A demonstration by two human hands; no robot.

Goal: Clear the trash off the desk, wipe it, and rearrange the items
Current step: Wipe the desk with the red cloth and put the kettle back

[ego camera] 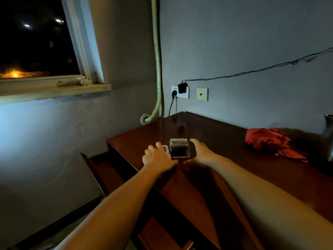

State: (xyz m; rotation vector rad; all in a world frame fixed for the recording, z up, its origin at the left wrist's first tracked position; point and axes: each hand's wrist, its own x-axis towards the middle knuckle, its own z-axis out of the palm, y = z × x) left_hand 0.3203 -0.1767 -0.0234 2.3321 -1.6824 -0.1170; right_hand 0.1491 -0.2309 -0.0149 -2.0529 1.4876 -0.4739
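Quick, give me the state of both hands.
Left hand: resting on the white remote, grip unclear.
Right hand: open, beside the clear box.
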